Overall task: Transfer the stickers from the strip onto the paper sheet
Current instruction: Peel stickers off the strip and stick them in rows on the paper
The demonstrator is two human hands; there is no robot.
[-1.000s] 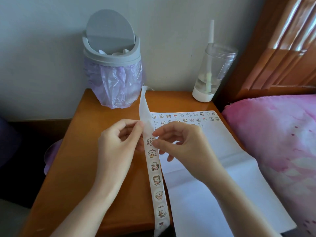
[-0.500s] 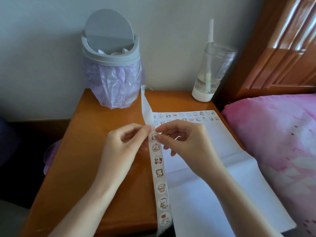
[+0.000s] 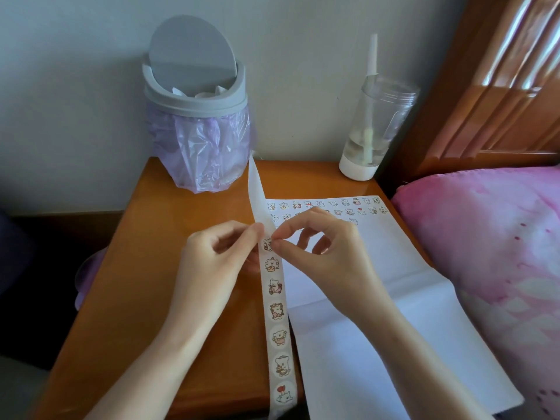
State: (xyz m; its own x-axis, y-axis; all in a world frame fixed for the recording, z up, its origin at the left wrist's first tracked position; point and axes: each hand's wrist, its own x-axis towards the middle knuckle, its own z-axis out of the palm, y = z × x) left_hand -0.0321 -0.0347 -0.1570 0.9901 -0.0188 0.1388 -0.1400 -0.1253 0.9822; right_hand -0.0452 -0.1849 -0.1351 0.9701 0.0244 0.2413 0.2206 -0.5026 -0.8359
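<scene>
Pinching strip (image 3: 277,313) at left edge with left hand (image 3: 212,262); nipping topmost sticker (image 3: 268,245) with right hand (image 3: 327,256), thumb and forefinger. Held above table (image 3: 145,268), running from bin (image 3: 197,131) at back past near edge. Just right, under right hand: paper sheet (image 3: 378,328), bare below sticker rows (image 3: 327,207), overhanging front edge. Hemmed rightward by bed (image 3: 500,237).

A long white strip (image 3: 277,316), bare at its far end, carries round cartoon stickers (image 3: 278,336), just left of a creased white paper sheet (image 3: 378,344) with two sticker rows (image 3: 333,204) along its far edge.
</scene>
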